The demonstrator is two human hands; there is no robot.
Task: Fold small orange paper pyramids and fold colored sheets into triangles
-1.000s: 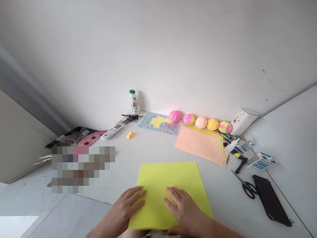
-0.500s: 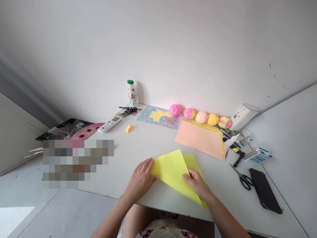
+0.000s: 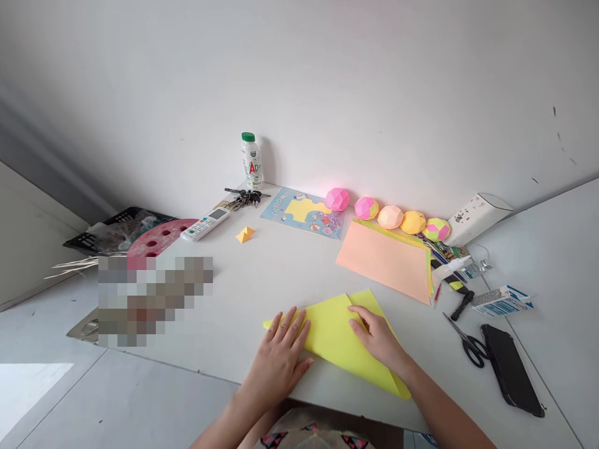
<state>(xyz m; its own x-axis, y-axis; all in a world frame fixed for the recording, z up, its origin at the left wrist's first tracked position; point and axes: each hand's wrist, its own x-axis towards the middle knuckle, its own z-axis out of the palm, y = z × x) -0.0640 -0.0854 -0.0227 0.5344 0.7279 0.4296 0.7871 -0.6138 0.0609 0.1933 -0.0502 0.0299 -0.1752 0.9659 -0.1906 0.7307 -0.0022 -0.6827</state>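
Note:
A yellow paper sheet, folded over diagonally, lies near the table's front edge. My left hand rests flat on its left part with the fingers spread, and a small yellow tip shows beyond them. On the upper right of the fold lies my right hand, its fingers bent and a little apart, touching the paper. Behind the yellow paper sits a stack of sheets with a peach one on top. A small orange folded piece stands to the left.
Several faceted paper balls, one of them pink, line the wall. A bottle, keys and a remote are at the back left. Scissors, a black phone and a small box lie right.
My left hand has gone from holding the paper's left edge to lying flat on it. My right hand has moved up along the fold, and the paper now lies flatter. The view has shifted slightly.

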